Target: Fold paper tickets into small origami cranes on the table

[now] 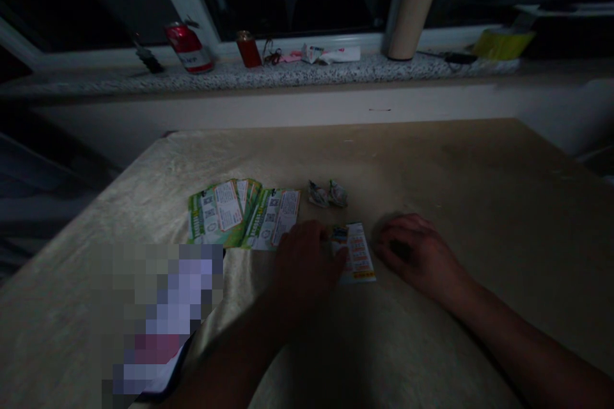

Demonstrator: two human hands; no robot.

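Note:
My left hand (307,262) rests on the table, its thumb and fingers closed over the left part of a small printed slip (359,252) with orange blocks and a yellow bottom edge. Just right of that slip lies my right hand (422,255), fingers curled in toward the thumb; whether anything is inside them is hidden. Two crumpled bits of printed paper (338,193) sit side by side beyond the slip. Left of my left hand, several green and white leaflets (215,214) with square codes are fanned out, and one leaflet (272,217) lies nearest the hand.
A phone-like device (180,297), its screen pixelated, lies at the near left of the cloth-covered table (407,160). On the granite sill (288,77) stand a red can (189,48), a reddish lighter-like item (248,49), papers (340,54), a cardboard tube (415,6) and a yellow item (501,43).

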